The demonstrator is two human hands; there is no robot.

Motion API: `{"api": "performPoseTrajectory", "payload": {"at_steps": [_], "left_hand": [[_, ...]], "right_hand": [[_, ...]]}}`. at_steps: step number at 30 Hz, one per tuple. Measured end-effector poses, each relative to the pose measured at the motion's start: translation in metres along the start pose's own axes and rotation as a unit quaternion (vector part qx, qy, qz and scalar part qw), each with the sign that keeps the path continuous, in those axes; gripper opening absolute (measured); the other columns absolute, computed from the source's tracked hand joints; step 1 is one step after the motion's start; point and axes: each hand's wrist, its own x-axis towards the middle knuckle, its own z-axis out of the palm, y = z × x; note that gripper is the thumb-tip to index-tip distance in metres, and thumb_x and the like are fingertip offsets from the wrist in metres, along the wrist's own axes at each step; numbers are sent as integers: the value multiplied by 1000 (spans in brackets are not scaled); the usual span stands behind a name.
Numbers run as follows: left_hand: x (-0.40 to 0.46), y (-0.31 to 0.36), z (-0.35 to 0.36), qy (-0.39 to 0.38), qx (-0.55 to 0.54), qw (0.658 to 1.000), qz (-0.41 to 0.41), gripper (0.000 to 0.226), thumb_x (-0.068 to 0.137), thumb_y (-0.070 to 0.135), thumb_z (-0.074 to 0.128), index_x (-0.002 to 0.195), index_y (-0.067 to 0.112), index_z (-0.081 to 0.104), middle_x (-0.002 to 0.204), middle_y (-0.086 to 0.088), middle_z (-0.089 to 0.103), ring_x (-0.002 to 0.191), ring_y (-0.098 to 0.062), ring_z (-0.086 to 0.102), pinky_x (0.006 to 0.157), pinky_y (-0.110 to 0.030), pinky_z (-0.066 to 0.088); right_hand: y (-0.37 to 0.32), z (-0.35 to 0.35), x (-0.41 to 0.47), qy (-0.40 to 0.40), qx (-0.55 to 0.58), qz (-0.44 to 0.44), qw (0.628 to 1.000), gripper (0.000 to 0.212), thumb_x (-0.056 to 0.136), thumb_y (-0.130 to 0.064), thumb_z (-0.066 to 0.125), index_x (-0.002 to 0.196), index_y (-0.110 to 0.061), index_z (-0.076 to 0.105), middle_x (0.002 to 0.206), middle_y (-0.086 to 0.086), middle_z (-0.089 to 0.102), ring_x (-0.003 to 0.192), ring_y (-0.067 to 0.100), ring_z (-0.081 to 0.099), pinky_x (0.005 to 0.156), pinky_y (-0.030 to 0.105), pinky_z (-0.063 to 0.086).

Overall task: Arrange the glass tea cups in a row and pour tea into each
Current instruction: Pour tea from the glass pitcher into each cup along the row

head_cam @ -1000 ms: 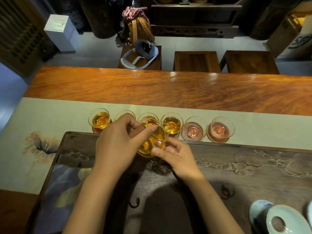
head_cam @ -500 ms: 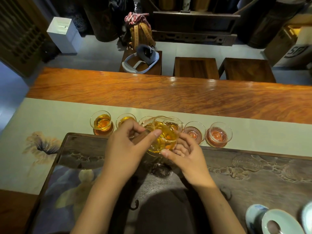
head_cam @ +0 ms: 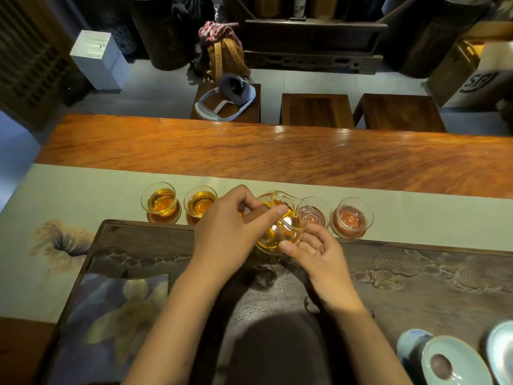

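Note:
Glass tea cups stand in a row on the pale runner (head_cam: 83,187) behind the carved tea tray (head_cam: 416,273). The far-left cup (head_cam: 161,202) and the cup beside it (head_cam: 200,204) hold amber tea. The two at the right, one (head_cam: 315,211) and the far-right cup (head_cam: 351,218), show no amber tea. My left hand (head_cam: 230,234) grips the wooden handle (head_cam: 254,215) of a glass pitcher (head_cam: 280,226) of amber tea, tilted with its spout toward the right cups. My right hand (head_cam: 316,254) touches the pitcher's underside with its fingertips. The middle cups are hidden behind the hands and pitcher.
Pale blue ceramic pieces (head_cam: 455,359) sit at the tray's near right corner. Beyond the runner lies the polished wooden tabletop (head_cam: 277,157). Behind it are wooden stools (head_cam: 316,109), one bearing a headset (head_cam: 227,98).
Both hands have carried the pitcher rightward along the row, from over the third cup to beside the fifth. The second cup now shows, with tea in it.

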Motion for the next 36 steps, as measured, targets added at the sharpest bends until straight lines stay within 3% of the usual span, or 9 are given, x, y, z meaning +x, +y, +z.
{"api": "performPoseTrajectory", "payload": {"at_steps": [4,14,20,28,32,36], "left_hand": [[3,1,3,-14,12,1000,14,46,65,75,64,74,31,55,62,19,59,62,-16,61,67,-52,53],[9,8,6,-27,37,998,34,46,67,74,62,69,29,56,65,13,61,62,-12,60,64,-47,52],[10,12,8,-36,51,997,38,47,67,75,59,71,29,58,64,13,60,64,-9,59,64,-45,52],[12,14,10,-32,63,997,37,47,66,76,58,70,29,58,64,12,62,65,-9,61,62,-38,50],[12,15,11,-35,66,997,32,47,64,77,57,70,31,57,64,21,62,64,-1,59,61,-31,48],[13,16,12,-35,60,997,26,47,61,77,60,69,31,57,63,18,62,65,-3,61,64,-35,51]], "right_hand": [[1,-3,0,-7,7,13,1000,70,64,-22,91,124,-10,56,108,4,77,99,16,74,78,20,57],[-3,-9,1,-13,11,20,1000,51,66,-19,83,112,-17,61,102,1,79,92,12,76,73,16,56],[-5,-12,1,-5,2,23,1000,69,61,-30,85,120,-5,60,108,10,77,99,20,75,78,21,57],[-12,-13,1,-4,-1,24,1000,63,58,-32,84,113,-11,62,102,8,78,92,18,76,76,20,57],[-12,-14,1,-1,2,22,1000,65,57,-33,85,113,-10,61,101,8,79,91,17,76,74,20,57],[-11,-14,2,6,10,28,1000,68,58,-30,85,115,-7,58,100,8,79,90,18,76,74,21,57]]}}
